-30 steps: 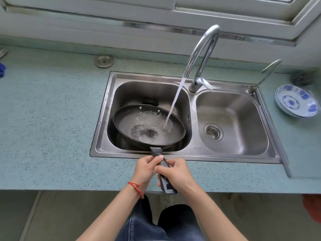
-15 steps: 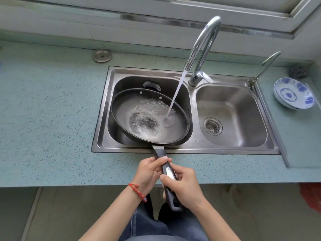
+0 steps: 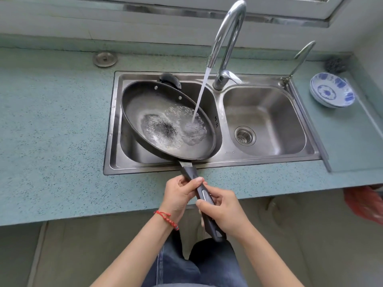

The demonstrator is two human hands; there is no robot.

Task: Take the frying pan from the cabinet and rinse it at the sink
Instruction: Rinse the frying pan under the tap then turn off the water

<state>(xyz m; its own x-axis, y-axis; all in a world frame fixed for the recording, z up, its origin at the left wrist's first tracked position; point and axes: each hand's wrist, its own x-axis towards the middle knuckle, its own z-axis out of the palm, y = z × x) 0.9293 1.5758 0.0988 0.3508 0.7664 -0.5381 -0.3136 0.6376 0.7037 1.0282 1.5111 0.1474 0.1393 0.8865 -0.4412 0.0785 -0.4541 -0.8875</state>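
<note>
A black frying pan (image 3: pixel 149 104) hangs tilted over the left basin of the steel double sink (image 3: pixel 112 125), its far rim raised and a small helper handle at the back. Water runs from the curved chrome faucet (image 3: pixel 226 38) into the pan's right side and pools there, bubbling. The pan's long black handle (image 3: pixel 202 195) reaches back over the counter edge. My left hand (image 3: pixel 180 195), with a red bracelet at the wrist, grips the handle near the pan. My right hand (image 3: pixel 224 210) grips it further back.
The right basin with its drain strainer (image 3: pixel 245 136) holds nothing else. A stack of blue-and-white bowls (image 3: pixel 331 92) and a dark scrubber (image 3: pixel 335 64) stand at the right of the green counter. A metal sink plug (image 3: pixel 105 59) lies behind the sink, and a thin second tap (image 3: pixel 300 56) rises at the right.
The pan has risen and tilted more toward me, its far rim lifting. Both hands have drawn back along the handle away from the sink. The water keeps running.
</note>
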